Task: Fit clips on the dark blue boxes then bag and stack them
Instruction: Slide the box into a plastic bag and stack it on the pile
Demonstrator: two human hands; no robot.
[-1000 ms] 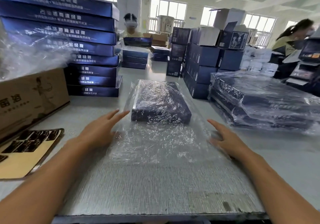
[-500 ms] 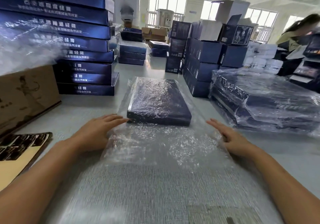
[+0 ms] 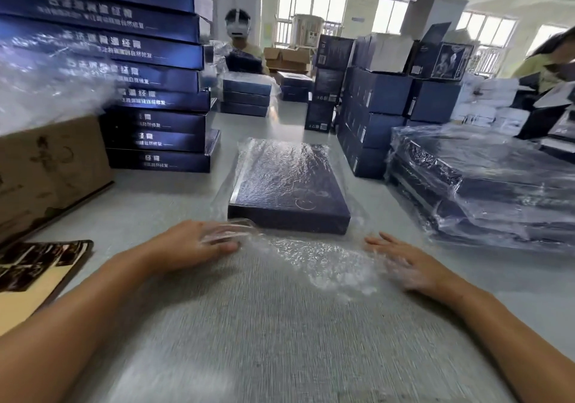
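Dark blue box (image 3: 289,189) inside clear bag (image 3: 314,262), flat on tabletop (image 3: 174,203) at our 12 o'clock | our left hand (image 3: 193,244) at 10, fingers flat, holding nothing, bag film over them | our right hand (image 3: 407,265) at 2, fingers straight under film | bagged stack (image 3: 485,184) at 2 | unbagged stack (image 3: 155,91) at 10.

left hand (image 3: 199,242) fingertips hidden under bag film (image 3: 311,256). right hand (image 3: 404,265) smeared by blur and film. Box stack (image 3: 130,69) beyond left hand: print blurred, top cropped.
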